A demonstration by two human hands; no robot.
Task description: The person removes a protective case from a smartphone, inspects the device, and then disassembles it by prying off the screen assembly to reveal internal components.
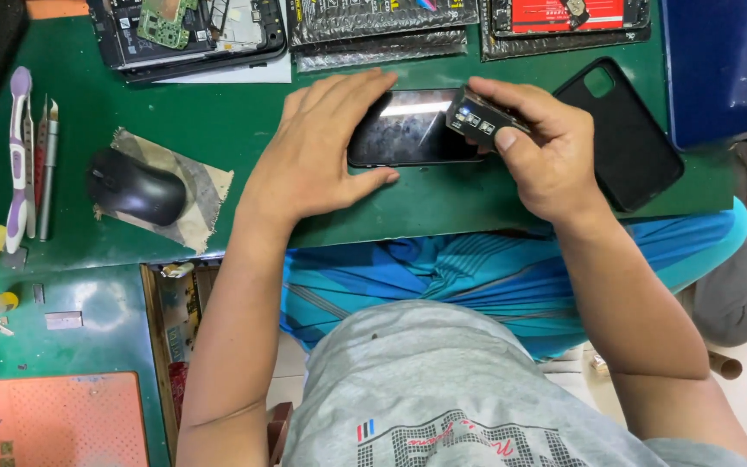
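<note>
From the head view, we see our left hand (326,151) lying flat and open on the green bench (218,121), fingers spread over the left end of a black phone (412,128). The thumb presses against the phone's near edge and the fingertips reach past its far edge, so the hand steadies it without closing round it. The phone lies face up, its long side running across in front of us, with a streak of light on the glass.

Our right hand (542,147) is closed on a small dark box (480,119) with little light squares on its side. Thumb and fingers pinch it, and it sits tilted over the phone's right end; we cannot tell whether it touches the glass.

Just right of the right hand, partly under it, lies a black phone case (628,138) with a camera cut-out at its far corner. Beyond both hands we see silvery padded bags (382,30) and an opened phone with a green circuit board (166,22).

Well to the left of the left hand a black mouse (136,186) rests on a scrap of cloth (205,195). Farther left lie a purple and white toothbrush (17,156) and slim metal tools (45,164), side by side. Nearer us on that side sits an orange mat (67,419)
</note>
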